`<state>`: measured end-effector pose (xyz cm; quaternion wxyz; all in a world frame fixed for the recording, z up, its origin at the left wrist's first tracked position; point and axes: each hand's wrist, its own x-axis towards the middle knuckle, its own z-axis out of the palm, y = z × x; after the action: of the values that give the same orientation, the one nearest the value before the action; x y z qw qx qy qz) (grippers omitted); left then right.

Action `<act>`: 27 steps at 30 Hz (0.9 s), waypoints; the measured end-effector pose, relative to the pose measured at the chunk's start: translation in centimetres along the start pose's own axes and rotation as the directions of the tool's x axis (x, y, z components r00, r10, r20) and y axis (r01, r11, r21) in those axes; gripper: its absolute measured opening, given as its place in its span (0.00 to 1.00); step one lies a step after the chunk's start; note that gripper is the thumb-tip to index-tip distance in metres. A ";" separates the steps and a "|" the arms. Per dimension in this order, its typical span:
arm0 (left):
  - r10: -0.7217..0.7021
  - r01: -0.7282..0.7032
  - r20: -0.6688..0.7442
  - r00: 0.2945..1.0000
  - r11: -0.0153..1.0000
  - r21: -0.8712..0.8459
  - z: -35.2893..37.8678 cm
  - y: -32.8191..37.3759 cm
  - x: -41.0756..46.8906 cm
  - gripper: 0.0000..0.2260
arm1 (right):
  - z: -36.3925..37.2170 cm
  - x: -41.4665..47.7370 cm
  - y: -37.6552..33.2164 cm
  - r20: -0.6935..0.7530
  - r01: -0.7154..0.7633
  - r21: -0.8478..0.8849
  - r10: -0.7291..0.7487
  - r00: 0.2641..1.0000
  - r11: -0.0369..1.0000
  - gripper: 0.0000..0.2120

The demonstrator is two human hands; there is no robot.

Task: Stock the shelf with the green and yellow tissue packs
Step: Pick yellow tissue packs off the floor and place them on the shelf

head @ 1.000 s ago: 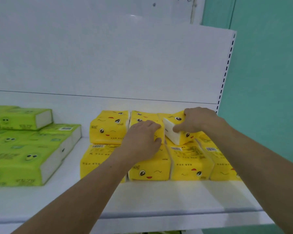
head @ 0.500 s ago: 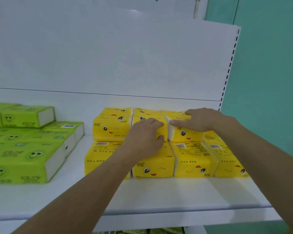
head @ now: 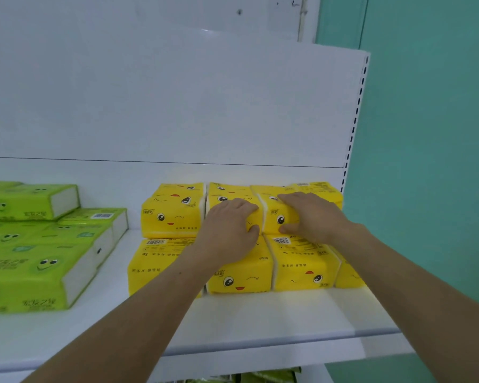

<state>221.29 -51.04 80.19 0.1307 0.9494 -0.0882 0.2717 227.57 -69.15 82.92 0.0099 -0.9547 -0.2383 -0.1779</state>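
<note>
Yellow tissue packs with cartoon faces lie in two layers on the white shelf, right of centre. My left hand lies over the middle pack of the upper row, fingers curled over its top edge and thumb at its right side. My right hand grips the right pack of the upper row, fingers on top and thumb on its front face. That pack sits level, tight against the middle one. Green tissue packs are stacked at the left of the shelf.
The white back panel rises behind the packs. A perforated upright ends the shelf at the right, with a teal wall beyond. A bare strip of shelf separates the green and yellow stacks. More green packs show on the level below.
My right hand has turned the tilted yellow pack level and pushed it down into the upper row beside the middle pack. My left hand stayed on the middle pack.
</note>
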 end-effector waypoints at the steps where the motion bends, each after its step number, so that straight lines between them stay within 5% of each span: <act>1: 0.010 -0.010 -0.017 1.000 1.000 -0.007 -0.1 0.2 -0.2 0.21 | -0.3 -0.5 0.2 -0.016 -0.008 0.035 0.009 1.000 0.999 0.36; 7: 0.046 -0.119 -0.198 0.979 0.919 -0.375 -1.2 3.5 -4.1 0.15 | -0.5 -7.8 1.2 -0.301 0.006 0.350 0.106 0.948 0.937 0.29; 13: 0.148 -0.126 -0.059 0.987 0.500 -0.857 0.0 11.6 -12.5 0.11 | 1.8 -22.2 0.8 -0.430 -0.054 0.639 0.414 0.802 0.767 0.20; 16: 0.244 0.082 0.192 0.951 0.399 -0.913 4.0 14.3 -17.2 0.11 | 5.2 -30.1 1.1 -0.293 -0.239 0.644 0.523 0.801 0.726 0.20; 20: 0.254 0.379 0.519 0.816 0.444 -0.812 11.6 15.9 -24.1 0.09 | 11.1 -40.8 1.4 0.039 -0.533 0.530 0.610 0.792 0.659 0.23; 27: 0.095 0.707 0.826 0.555 0.470 -0.529 21.5 18.7 -35.7 0.07 | 20.9 -58.1 1.5 0.537 -0.839 0.299 0.647 0.542 0.454 0.27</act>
<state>197.55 -71.70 47.13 0.5639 0.7789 -0.0544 -0.2691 187.43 -94.58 43.42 0.3063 -0.9313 0.1758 0.0890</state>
